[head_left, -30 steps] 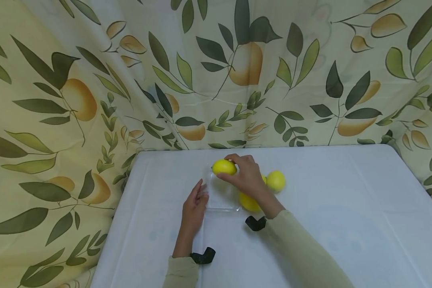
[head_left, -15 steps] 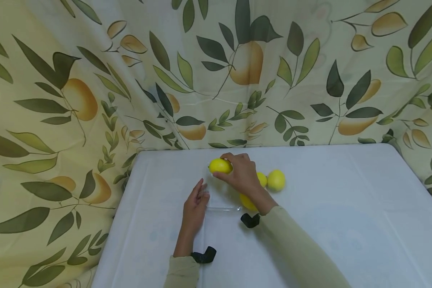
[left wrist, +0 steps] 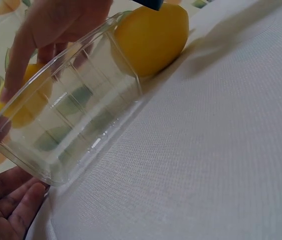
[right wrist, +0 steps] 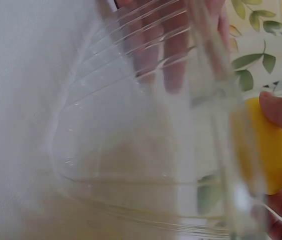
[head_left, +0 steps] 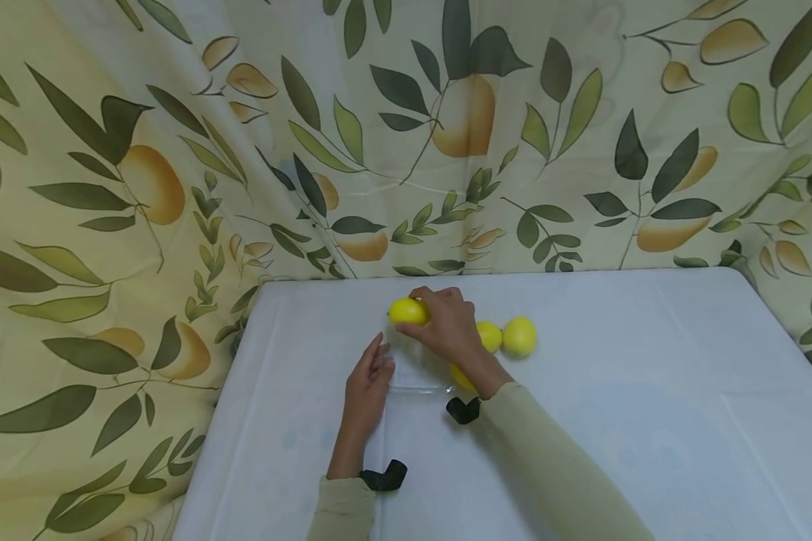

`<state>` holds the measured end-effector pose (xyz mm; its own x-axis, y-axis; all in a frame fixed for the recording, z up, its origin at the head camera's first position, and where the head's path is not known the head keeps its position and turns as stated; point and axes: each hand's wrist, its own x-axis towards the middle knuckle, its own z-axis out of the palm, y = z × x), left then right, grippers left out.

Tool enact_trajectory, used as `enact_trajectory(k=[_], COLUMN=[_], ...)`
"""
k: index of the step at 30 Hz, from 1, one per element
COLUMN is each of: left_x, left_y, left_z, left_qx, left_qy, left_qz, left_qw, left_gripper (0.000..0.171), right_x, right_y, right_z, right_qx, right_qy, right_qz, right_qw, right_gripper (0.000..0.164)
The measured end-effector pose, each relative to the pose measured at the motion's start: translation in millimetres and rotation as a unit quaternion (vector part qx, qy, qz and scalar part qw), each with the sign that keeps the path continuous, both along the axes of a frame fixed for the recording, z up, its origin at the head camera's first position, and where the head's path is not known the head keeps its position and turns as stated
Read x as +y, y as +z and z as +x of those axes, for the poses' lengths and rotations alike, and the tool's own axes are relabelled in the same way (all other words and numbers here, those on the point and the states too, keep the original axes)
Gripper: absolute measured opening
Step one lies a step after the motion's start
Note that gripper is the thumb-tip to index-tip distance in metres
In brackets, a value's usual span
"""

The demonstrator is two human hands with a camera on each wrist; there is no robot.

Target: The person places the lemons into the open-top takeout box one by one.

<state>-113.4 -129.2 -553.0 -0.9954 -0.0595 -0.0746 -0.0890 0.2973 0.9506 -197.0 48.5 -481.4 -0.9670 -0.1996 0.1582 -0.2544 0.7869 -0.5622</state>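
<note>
My right hand (head_left: 449, 327) pinches a yellow lemon (head_left: 406, 311) between thumb and fingers, over the far part of a clear plastic box (head_left: 419, 390). In the right wrist view, the held lemon (right wrist: 273, 150) appears at the right, beyond the box's rim, level with the thumb. My left hand (head_left: 367, 387) lies along the left side of the box, its fairly straight fingers touching the wall. Through the ribbed plastic, the right wrist view shows these fingers (right wrist: 150, 50). Inside the box I make out no lemon.
Right of the box are three more lemons: one (head_left: 519, 336) outermost, one (head_left: 489, 336) beside it, and a nearer one (head_left: 462, 378) partly under my right wrist. A white cloth covers the table (head_left: 622, 421). Behind it hangs a leaf-and-fruit patterned curtain (head_left: 406, 150).
My right hand has shifted slightly left with the lemon, uncovering more of the lemons on the right. The left hand has stayed against the box.
</note>
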Motion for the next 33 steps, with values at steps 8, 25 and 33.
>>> enact_trajectory(k=[8, 25, 33], left_x=[-0.1, 1.7, 2.6], left_y=[1.1, 1.2, 0.5], left_z=[0.2, -1.0, 0.6], left_qx=[-0.001, -0.004, -0.006], left_qy=[0.0, 0.002, 0.002], left_qz=[0.0, -0.002, -0.007], left_qw=[1.0, 1.0, 1.0], left_gripper=[0.052, 0.054, 0.053], right_x=[-3.7, -5.9, -4.2], right_y=[-5.1, -6.6, -9.3], right_z=[-3.6, -7.5, -4.3], right_qx=[-0.003, 0.005, 0.012], right_qy=[0.002, -0.021, -0.017], right_qz=[0.026, 0.066, 0.055], right_qw=[1.0, 0.998, 0.998], right_gripper=[0.056, 0.029, 0.029])
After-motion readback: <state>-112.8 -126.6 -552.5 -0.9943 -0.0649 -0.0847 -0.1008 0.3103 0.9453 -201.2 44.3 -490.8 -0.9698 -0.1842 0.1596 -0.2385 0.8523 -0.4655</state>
